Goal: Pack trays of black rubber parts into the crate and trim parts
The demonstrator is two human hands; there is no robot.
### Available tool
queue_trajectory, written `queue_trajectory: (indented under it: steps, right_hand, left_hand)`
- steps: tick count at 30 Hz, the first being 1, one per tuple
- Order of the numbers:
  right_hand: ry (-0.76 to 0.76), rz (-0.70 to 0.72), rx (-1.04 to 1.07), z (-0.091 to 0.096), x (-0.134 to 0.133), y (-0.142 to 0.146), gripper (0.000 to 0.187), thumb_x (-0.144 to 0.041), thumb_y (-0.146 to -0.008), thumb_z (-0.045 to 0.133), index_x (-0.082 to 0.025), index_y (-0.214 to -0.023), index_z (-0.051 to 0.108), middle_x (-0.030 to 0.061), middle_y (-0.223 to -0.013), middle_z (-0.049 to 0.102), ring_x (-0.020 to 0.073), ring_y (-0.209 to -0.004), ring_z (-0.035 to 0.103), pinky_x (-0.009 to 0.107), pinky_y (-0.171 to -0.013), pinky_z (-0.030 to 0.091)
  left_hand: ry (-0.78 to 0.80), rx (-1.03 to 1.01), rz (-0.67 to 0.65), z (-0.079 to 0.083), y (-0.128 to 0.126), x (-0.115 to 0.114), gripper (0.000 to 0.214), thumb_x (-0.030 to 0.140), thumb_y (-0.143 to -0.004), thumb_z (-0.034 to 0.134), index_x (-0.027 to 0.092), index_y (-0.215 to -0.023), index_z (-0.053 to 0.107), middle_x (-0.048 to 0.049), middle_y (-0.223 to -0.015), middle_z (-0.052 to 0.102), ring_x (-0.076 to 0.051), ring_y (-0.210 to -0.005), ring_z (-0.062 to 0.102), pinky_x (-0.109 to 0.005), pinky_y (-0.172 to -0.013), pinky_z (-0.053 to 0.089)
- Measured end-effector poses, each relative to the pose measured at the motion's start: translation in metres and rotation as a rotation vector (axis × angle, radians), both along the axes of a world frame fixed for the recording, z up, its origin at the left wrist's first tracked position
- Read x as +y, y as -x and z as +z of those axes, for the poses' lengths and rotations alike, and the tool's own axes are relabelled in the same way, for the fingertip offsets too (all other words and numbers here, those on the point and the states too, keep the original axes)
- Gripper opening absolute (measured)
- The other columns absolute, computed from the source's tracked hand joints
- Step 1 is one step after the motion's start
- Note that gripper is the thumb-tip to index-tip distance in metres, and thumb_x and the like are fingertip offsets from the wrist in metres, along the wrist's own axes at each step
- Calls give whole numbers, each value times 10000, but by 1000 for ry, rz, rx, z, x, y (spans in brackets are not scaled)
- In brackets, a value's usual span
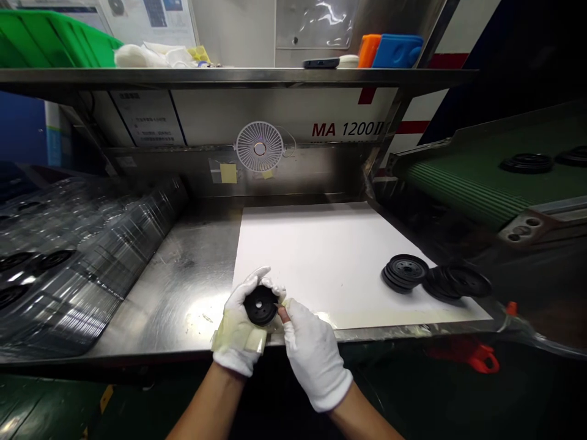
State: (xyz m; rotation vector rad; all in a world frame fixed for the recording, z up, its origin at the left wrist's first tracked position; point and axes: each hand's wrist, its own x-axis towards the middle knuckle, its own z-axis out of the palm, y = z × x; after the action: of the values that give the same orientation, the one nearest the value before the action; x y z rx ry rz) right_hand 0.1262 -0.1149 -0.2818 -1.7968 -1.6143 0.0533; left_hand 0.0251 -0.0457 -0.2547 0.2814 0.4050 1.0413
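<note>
My left hand [239, 315], in a white glove with yellowish tape round its palm, is closed around a black plastic wheel [260, 313]. The wheel has a hole in its middle, and its flat face is turned towards me. At its right edge my right hand [312, 348], also gloved in white, is pinched, with a thumb tip showing bare. A thin pointed bit sticks out of that pinch against the rim; most of it is hidden by the fingers. Both hands are above the front edge of the steel table [183, 269].
On a white sheet [302, 256], stacked black wheels [406, 269] lie at the right. Clear plastic trays [114, 263] holding wheels stand left. A green conveyor [477, 165] carries more wheels. A small fan [259, 147] is mounted below the shelf [257, 76], which bears a green bin [55, 40].
</note>
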Motion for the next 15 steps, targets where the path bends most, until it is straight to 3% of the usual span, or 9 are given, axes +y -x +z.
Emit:
queue_trajectory:
  steps: [4, 9, 15]
  right_hand:
    - [-49, -44, -56, -3, -2, 6, 257, -268, -947, 356, -228, -787, 554, -9, -643, 619, 159, -560, 554, 306, -536, 292]
    - [-29, -47, -46, -3, -3, 12, 308, -296, -964, 325, -229, -747, 532, -10, -636, 618, 149, -532, 535, 300, -526, 291]
    - [-1, 35, -8, -3, -3, 10, 247, -256, -941, 350, -233, -818, 563, -8, -688, 651, 159, -594, 581, 297, -550, 325]
  left_hand:
    - [18, -48, 105, -1, -12, 3, 87, 162, -799, 618, 138, -869, 665, -24, -712, 580, -119, -685, 593, -279, -737, 547]
    - [-74, -36, 207, -4, -10, -1, 190, 170, -818, 602, 161, -999, 659, -4, -737, 577, -111, -725, 600, -301, -857, 531]
    - [-49, 92, 33, -13, 4, -1, 342, 268, -829, 554, 140, -1136, 631, -69, -845, 620, -223, -833, 639, -375, -751, 558]
